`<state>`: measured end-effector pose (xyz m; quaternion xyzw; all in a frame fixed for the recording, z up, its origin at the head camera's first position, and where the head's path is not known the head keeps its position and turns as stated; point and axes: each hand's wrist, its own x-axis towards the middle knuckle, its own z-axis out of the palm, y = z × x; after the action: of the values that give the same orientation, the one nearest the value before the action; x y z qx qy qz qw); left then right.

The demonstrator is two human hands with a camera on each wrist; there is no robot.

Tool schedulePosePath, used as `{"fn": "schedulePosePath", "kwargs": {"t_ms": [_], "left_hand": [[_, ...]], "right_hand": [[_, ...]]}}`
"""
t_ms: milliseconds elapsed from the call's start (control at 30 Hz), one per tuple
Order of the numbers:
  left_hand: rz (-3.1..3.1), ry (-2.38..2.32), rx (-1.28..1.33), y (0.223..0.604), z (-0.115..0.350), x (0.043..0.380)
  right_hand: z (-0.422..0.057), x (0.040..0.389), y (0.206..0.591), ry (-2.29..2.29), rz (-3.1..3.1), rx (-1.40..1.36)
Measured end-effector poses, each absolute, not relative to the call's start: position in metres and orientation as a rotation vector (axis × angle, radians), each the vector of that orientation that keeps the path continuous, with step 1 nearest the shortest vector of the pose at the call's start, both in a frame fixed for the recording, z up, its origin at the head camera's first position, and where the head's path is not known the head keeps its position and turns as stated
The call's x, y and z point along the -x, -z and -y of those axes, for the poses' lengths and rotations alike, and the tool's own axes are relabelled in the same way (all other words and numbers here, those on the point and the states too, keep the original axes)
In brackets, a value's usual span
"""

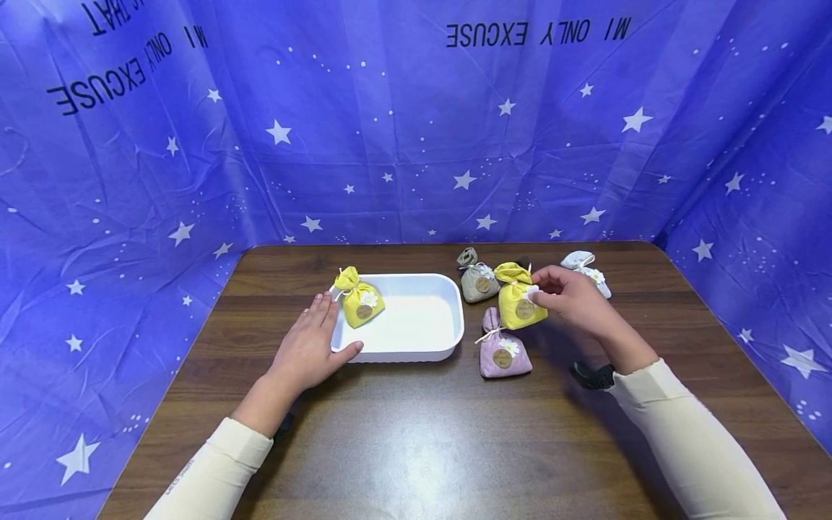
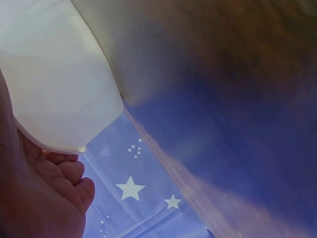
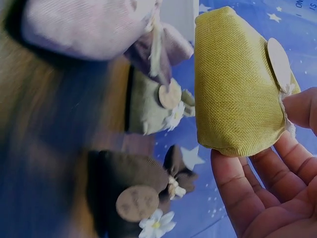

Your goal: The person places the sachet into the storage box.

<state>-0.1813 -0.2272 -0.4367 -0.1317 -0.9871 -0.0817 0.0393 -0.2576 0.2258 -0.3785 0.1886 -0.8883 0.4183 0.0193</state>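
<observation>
My right hand (image 1: 575,296) pinches a yellow drawstring sachet (image 1: 516,315) with a round tag and a white flower, raised off the table in the right wrist view. At the left end of a white rectangular tray (image 1: 403,356), my left hand (image 1: 308,350) rests with fairly straight fingers along its wall and the thumb by the front corner. Inside that tray, a second yellow sachet (image 1: 356,312) leans on the left side. Near the right hand lie a pink sachet (image 1: 497,367), a grey-green sachet (image 1: 477,284) and a dark brown sachet (image 3: 133,181), mostly hidden in the head view.
A whitish sachet (image 1: 577,261) lies beyond the right hand, partly covered by it. The brown wooden table (image 1: 390,426) backs onto a blue star-printed curtain (image 1: 390,144), which also hangs at both sides.
</observation>
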Motion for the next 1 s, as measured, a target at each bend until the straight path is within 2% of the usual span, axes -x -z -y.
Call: {"fn": "schedulePosePath", "kwargs": {"t_ms": [1000], "left_hand": [[3.000, 0.267, 0.424, 0.437, 0.228, 0.181]], "right_hand": [[-0.148, 0.302, 0.366, -1.404, 2.775, -0.695]]}}
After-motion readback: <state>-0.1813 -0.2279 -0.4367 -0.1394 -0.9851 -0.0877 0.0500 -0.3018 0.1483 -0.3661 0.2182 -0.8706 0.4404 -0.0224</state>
